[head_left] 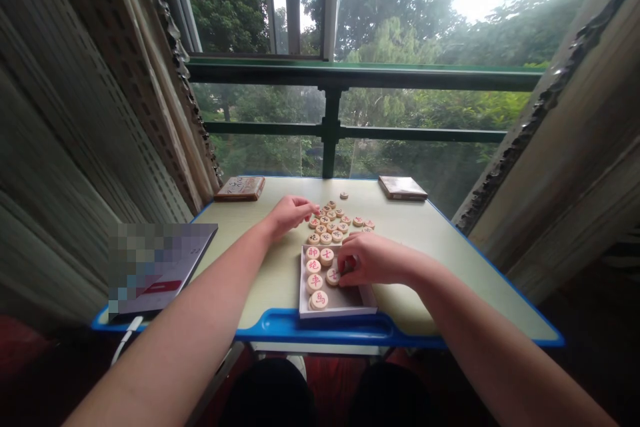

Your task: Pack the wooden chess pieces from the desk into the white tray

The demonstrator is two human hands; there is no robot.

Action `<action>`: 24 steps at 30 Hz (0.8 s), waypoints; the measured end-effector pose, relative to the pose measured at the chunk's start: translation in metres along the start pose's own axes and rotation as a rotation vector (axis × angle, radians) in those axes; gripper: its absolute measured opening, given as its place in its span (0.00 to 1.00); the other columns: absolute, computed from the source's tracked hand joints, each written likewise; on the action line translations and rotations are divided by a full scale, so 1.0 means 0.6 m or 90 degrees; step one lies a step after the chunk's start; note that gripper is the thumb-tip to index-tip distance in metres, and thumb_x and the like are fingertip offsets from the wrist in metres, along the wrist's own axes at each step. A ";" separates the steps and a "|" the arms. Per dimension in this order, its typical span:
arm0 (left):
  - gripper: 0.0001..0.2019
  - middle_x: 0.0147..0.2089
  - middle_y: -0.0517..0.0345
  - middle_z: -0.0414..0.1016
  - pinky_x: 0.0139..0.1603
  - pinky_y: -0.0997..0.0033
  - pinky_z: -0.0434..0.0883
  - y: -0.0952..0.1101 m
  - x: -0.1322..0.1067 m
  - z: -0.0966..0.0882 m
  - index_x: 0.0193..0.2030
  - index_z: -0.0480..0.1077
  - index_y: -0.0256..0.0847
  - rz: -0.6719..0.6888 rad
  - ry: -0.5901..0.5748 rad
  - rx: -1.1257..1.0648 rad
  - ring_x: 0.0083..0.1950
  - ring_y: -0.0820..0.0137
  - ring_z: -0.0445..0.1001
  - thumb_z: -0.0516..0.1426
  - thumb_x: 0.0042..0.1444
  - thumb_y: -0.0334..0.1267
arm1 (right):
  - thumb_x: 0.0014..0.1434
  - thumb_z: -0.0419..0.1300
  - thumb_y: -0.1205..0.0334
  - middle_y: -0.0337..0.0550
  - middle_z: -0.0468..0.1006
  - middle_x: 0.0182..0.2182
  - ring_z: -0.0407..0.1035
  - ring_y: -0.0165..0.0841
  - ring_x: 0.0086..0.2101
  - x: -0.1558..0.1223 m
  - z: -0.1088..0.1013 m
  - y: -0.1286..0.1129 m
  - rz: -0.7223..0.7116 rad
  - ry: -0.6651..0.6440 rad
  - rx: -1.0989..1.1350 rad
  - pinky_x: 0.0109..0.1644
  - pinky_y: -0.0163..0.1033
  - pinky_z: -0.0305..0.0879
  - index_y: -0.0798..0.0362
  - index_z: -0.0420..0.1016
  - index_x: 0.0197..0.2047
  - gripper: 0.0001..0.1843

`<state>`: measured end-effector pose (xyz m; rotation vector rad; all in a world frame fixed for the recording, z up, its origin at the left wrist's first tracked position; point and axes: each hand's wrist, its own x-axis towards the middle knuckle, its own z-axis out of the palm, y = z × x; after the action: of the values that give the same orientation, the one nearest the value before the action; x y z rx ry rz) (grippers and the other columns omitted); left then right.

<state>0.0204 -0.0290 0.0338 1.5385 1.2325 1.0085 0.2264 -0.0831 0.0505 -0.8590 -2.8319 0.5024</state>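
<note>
Loose round pieces (333, 228) clustered on the table (270, 283), between and slightly ahead of both hands. Left hand (294, 212): fingers bent, tips at the cluster's left edge; grip unclear. Right hand (367, 257): thumb and fingers pinched on one piece (333, 276) inside the open white box (337, 313). Box holds red-lettered pieces (314, 282) down its left side, one more beside the topmost. Right hand hides the box's right side. Laptop-like device (173, 287), partly blurred, left; white cable (125, 337) attached.

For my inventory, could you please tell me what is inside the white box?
Inside the white box are round red-marked pieces; the right hand touches one, hiding the far right corner.
</note>
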 end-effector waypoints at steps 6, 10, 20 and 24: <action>0.13 0.16 0.66 0.58 0.19 0.76 0.46 0.000 -0.001 0.002 0.26 0.73 0.33 0.007 0.012 0.020 0.18 0.82 0.49 0.58 0.44 0.44 | 0.49 0.62 0.58 0.39 0.71 0.23 0.62 0.26 0.25 0.003 0.004 0.000 -0.021 0.015 0.000 0.30 0.32 0.54 0.56 0.74 0.27 0.09; 0.13 0.16 0.67 0.56 0.19 0.76 0.46 -0.001 -0.001 0.002 0.25 0.73 0.34 0.015 0.012 0.023 0.18 0.81 0.49 0.58 0.43 0.44 | 0.50 0.61 0.56 0.39 0.72 0.23 0.62 0.26 0.25 0.004 0.004 0.000 -0.019 0.011 0.000 0.30 0.32 0.55 0.56 0.75 0.27 0.11; 0.14 0.15 0.66 0.56 0.20 0.75 0.48 0.000 -0.002 0.001 0.25 0.73 0.34 0.020 0.008 0.041 0.18 0.81 0.50 0.57 0.44 0.46 | 0.50 0.61 0.53 0.39 0.71 0.22 0.61 0.26 0.25 0.006 0.009 -0.002 0.001 0.031 -0.023 0.29 0.32 0.52 0.56 0.73 0.25 0.13; 0.15 0.15 0.66 0.56 0.20 0.75 0.49 0.001 -0.002 0.001 0.24 0.73 0.34 0.017 0.014 0.053 0.18 0.80 0.50 0.57 0.44 0.46 | 0.50 0.61 0.53 0.39 0.71 0.22 0.61 0.27 0.25 0.006 0.011 -0.001 0.011 0.036 -0.033 0.28 0.32 0.51 0.56 0.72 0.24 0.14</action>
<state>0.0210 -0.0304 0.0339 1.6157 1.2863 1.0038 0.2213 -0.0833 0.0446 -0.8933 -2.7996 0.4013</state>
